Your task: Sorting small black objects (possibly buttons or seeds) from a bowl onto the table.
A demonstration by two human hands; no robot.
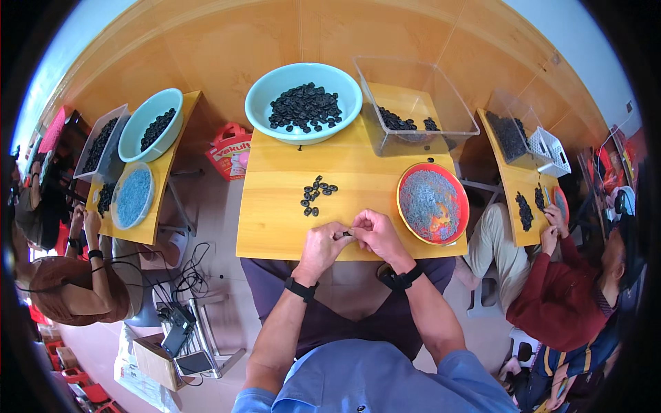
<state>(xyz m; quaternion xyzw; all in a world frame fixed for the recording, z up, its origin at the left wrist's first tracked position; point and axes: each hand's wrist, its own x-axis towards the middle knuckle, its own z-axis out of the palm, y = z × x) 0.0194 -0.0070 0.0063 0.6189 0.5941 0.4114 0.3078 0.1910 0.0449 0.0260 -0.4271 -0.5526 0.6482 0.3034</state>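
Note:
At the front edge of the yellow table (275, 230), my two hands meet, fingertips together. My left hand (323, 246) is closed in a pinch on a small black plastic part (347, 234). My right hand (377, 235) is closed too, its thumb and finger pressed up against that part; whatever they pinch is too small to make out. Ahead and to the left lies a loose group of oval black parts (315, 195). Right of my hands stands a red dish (463, 206) with a yellow rim, full of tiny grey-blue pieces (420, 196).
A light-blue basin (256, 103) of black parts (306, 108) stands at the back, beside a clear plastic bin (392, 143). People work at side tables left (148, 230) and right (513, 179). Cables (193, 272) and a metal stand (206, 337) are on the floor at left.

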